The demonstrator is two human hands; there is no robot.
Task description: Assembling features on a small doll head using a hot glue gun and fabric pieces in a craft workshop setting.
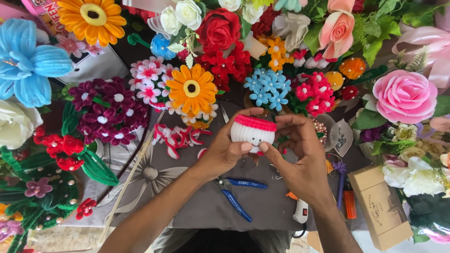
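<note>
A small white fuzzy ball with a red band on top (253,130) is held up above the grey cloth (197,206) at the centre of the view. My left hand (227,150) grips its left side, thumb on the lower front. My right hand (300,154) holds its right side, fingers curled over the red top and thumb at the bottom. Both hands are shut on it. Its underside is hidden by my thumbs.
Blue-handled pliers (236,194) lie on the cloth under my hands. A white glue gun (300,213) and an orange lighter (350,201) lie to the right, beside a tan box (382,211). Red-and-white twisted pieces (176,137) lie to the left. Craft flowers ring the workspace on all sides.
</note>
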